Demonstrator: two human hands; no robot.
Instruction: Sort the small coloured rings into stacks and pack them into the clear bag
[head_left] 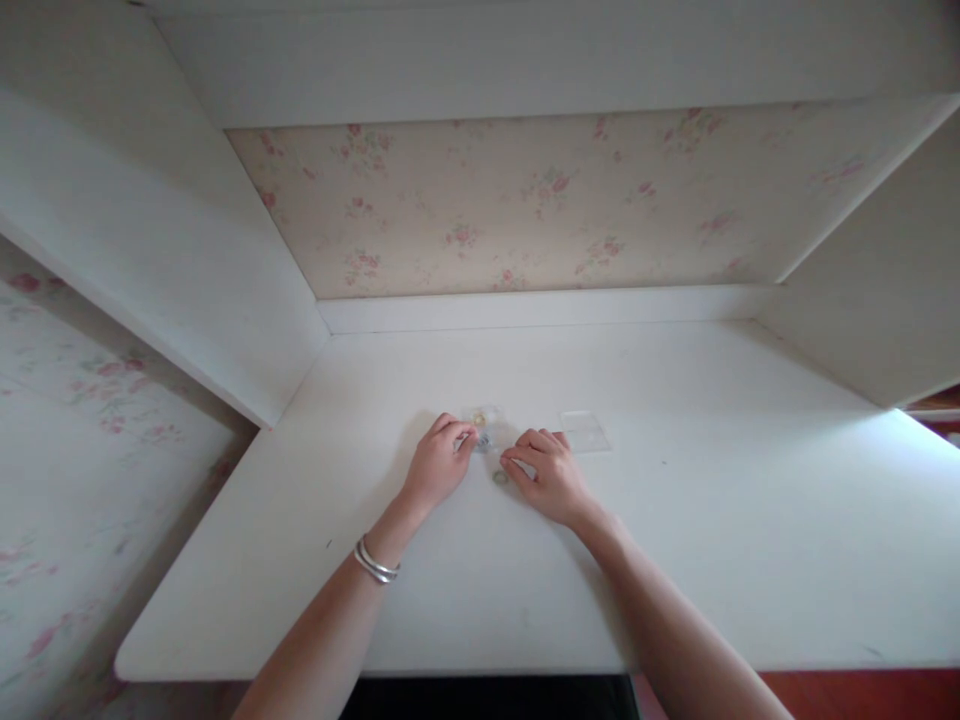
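A small clear plastic box [493,412] lies on the desk between my hands, with a few tiny yellowish and grey-blue items inside, too small to name. My left hand [441,462] is closed at the box's left side, its thumb and fingertips pinched on the edge. To the right of the box, my right hand [551,478] has thumb and forefinger brought together; whatever they hold is too small to make out. Just below those fingertips a small greenish-grey ring-shaped piece [500,478] rests on the desk. A clear flat square lid or tray [591,432] lies behind my right hand, partly covered by it.
The white desk top [480,590] has rounded front corners. White side panels [217,230] and an overhead shelf [525,60] frame it, with flowered wallpaper [540,210] at the back. My left wrist wears a silver bangle [375,565].
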